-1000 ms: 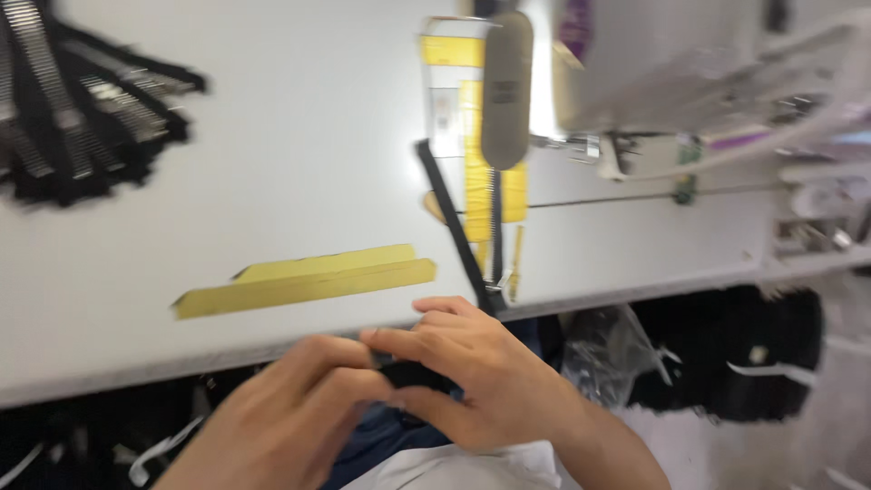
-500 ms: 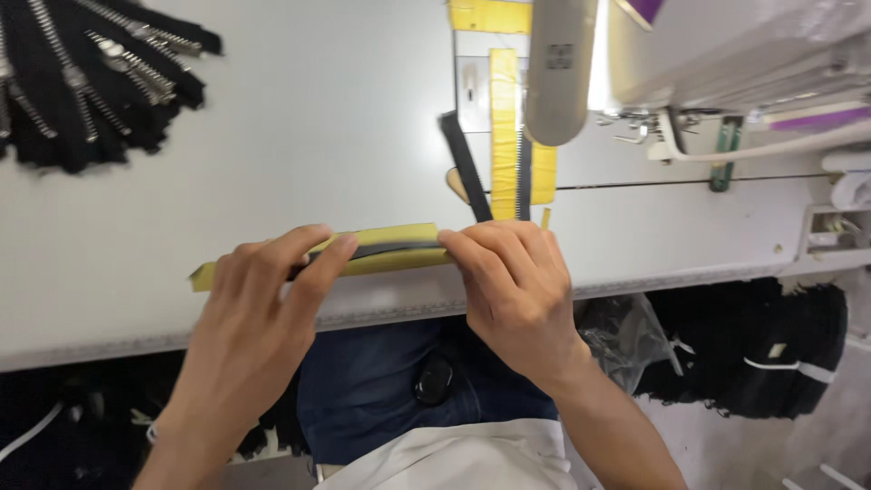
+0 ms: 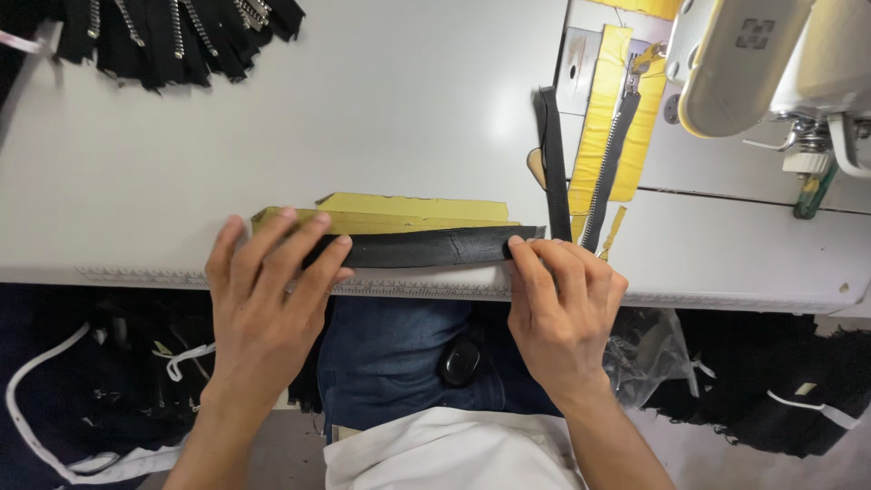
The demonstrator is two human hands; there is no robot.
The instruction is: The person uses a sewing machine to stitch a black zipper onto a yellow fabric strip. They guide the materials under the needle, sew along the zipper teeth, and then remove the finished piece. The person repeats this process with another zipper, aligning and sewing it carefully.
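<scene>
Now both hands are flat on the table edge, w/ a black fabric strip (image 3: 426, 247) stretched between them. Left hand (image 3: 268, 295) lies palm-down over the strip's left end, fingers spread and pressing it onto the white table (image 3: 363, 118); not a closed grasp, more a flat hold-down. Right hand (image 3: 562, 304) has its fingertips on the strip's right end, pinning it near the table's front edge, fingers curled a bit, also pressing rather than clenching.

Strip lies lengthwise along the front edge, right on top of the lower part of a yellow paper template (image 3: 408, 213), which pokes out above it. Half a sec ago the strip sat higher, amid the yellow piece, and the hands were closer together; since then it's been pulled out straight and the hands have moved apart to its ends. A sec ago both hands were bunched together below the table edge, yellow piece lying bare.

Just right of the strip's end, a second black strip (image 3: 552, 163) runs away from the person, and beside it a zipper (image 3: 610, 159) lies on more yellow paper (image 3: 594, 127) leading under the sewing machine (image 3: 762, 63). Far left corner: heap of black zippers (image 3: 172, 32). Ruler markings (image 3: 408, 289) run along the table's front edge.
</scene>
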